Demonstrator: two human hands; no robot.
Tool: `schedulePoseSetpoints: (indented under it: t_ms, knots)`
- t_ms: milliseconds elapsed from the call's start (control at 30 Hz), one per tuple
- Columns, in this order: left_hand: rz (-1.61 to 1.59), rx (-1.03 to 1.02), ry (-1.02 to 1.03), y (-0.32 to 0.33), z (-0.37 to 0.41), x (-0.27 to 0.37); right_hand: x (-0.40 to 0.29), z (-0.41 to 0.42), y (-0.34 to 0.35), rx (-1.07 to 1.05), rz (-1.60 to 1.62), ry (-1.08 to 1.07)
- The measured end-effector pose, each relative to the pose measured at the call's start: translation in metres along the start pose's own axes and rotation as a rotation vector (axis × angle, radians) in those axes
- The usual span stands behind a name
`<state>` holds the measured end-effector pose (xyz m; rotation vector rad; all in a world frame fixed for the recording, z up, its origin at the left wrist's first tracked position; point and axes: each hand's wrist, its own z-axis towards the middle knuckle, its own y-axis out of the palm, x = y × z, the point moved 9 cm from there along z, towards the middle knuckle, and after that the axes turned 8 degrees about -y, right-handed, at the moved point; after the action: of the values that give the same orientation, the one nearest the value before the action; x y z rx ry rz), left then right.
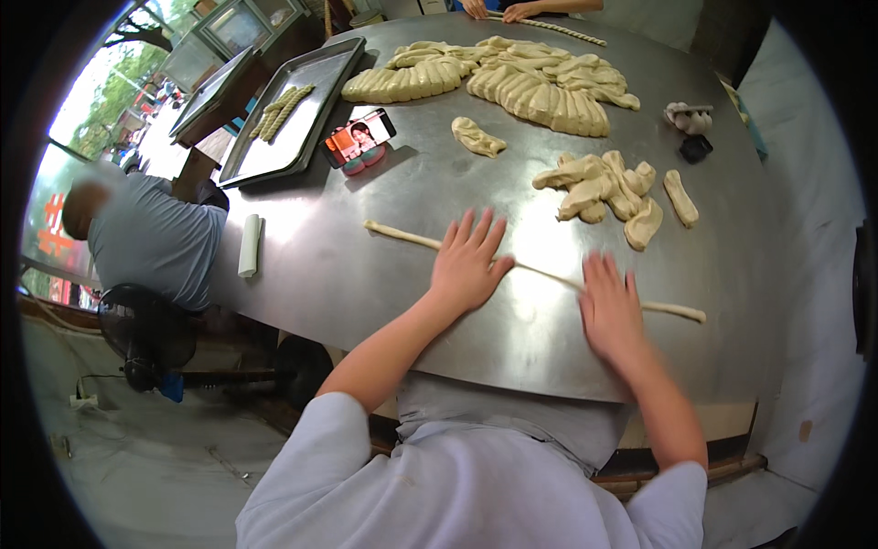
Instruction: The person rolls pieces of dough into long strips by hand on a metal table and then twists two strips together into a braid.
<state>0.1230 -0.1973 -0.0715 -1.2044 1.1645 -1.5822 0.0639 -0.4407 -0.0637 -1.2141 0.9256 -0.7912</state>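
Note:
A long thin rope of dough (549, 274) lies across the steel table (322, 288), thicker at both ends. My left hand (470, 261) rests flat on its left part, palm down, fingers somewhat apart. Flat over the right part is my right hand (610, 305), slightly blurred, gripping nothing. Dough shows between the hands and beyond each one. Past my right hand are a pile of dough pieces (603, 189) and a single dough strip (681, 199). One small dough lump (478, 137) lies farther back, in front of large cut masses of dough (538, 99).
A metal tray (236, 161) with twisted dough strands (281, 113) stands at the back left, beside a propped phone (358, 139). A white roll (250, 246) lies near the left edge, where a person (158, 226) sits. Across the table, another person's hands (504, 10) touch a dough twist (562, 29).

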Motion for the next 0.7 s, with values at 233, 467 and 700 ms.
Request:
schedulePoseSetpoints:
  t_ms: [233, 467, 700]
  knots:
    - [0.06, 0.094, 0.009, -0.014, 0.009, -0.062, 0.056, -0.041, -0.013, -0.015, -0.133, 0.133]
    - [0.211, 0.12, -0.098, -0.029, 0.003, -0.135, 0.106, -0.08, -0.02, -0.095, -0.223, 0.233]
    - [0.199, 0.056, -0.232, -0.037, -0.003, -0.21, 0.146, -0.128, -0.011, -0.304, -0.074, 0.352]
